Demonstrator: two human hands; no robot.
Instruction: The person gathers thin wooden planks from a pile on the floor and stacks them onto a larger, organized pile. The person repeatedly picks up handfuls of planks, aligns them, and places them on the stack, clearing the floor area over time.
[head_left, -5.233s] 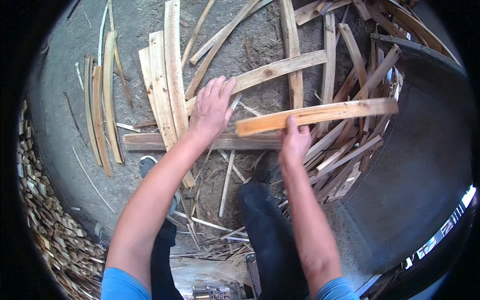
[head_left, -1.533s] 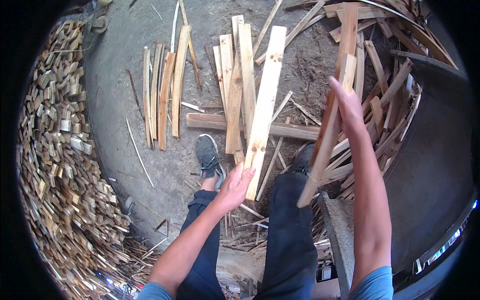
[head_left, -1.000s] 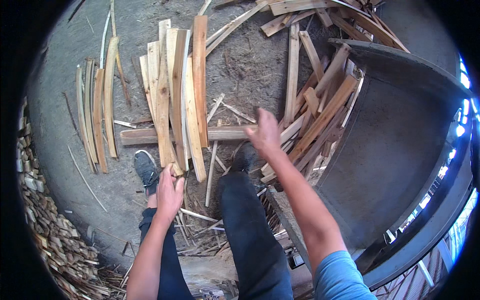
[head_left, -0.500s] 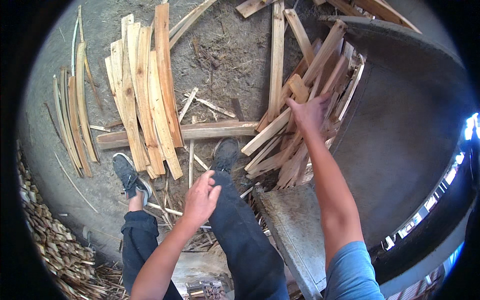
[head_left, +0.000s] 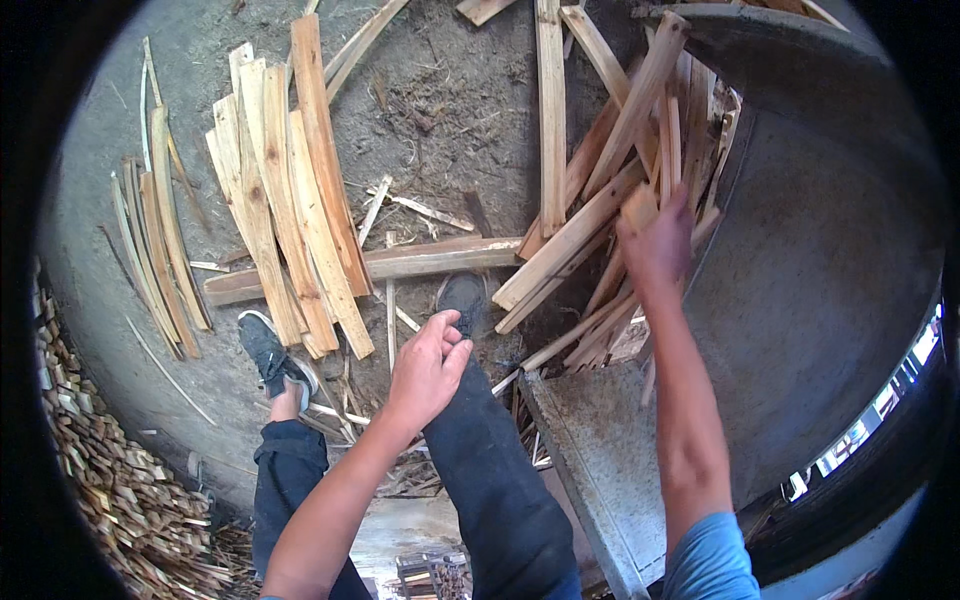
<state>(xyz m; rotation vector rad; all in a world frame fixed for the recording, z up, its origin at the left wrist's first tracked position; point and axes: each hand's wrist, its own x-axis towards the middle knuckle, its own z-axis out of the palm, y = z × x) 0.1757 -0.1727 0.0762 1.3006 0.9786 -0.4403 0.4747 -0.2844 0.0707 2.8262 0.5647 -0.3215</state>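
Beside your right hand (head_left: 657,245), its hold too blurred to tell, lie slats (head_left: 570,240); your empty left hand (head_left: 426,372) curls loosely.

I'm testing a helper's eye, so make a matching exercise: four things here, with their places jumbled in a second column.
Column one
1. Left hand
2. Right hand
3. Thick beam
4. Wood stack

Column two
A. At the jumbled boards beside the grey metal
B. Lower left of the picture
C. Over the right trouser leg
D. Crosswise beneath lined-up boards

Pairs: 1-C, 2-A, 3-D, 4-B
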